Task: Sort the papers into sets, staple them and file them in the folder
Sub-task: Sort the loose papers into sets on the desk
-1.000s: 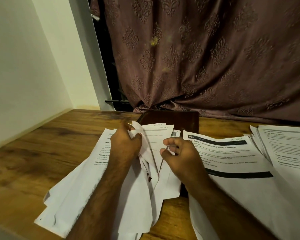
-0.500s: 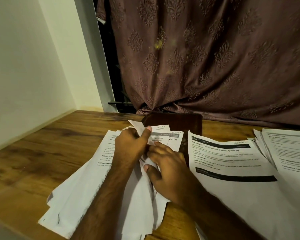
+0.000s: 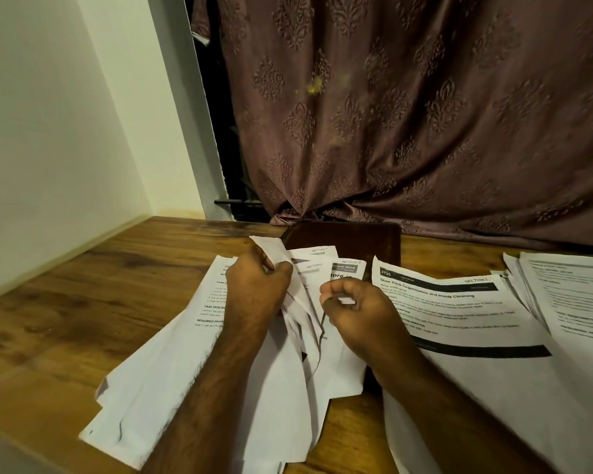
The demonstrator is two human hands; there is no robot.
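At centre-left of frame the left hand (image 3: 257, 289) grips bunched papers (image 3: 185, 364); the right hand (image 3: 356, 309), flat on them half a second ago, now pinches one sheet's edge; sorting continues; dark folder (image 3: 350, 239) behind; stapled sets (image 3: 476, 323) right

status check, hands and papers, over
Left hand grips lifted sheets of the middle pile. Right hand pinches one sheet's edge. Dark folder half buried under papers. No stapler seen.

Two bare forearms are showing, both hairy, with no sleeves reaching into view. The left hand (image 3: 257, 289) and right hand (image 3: 360, 309) are wearing no gloves, rings or watch.
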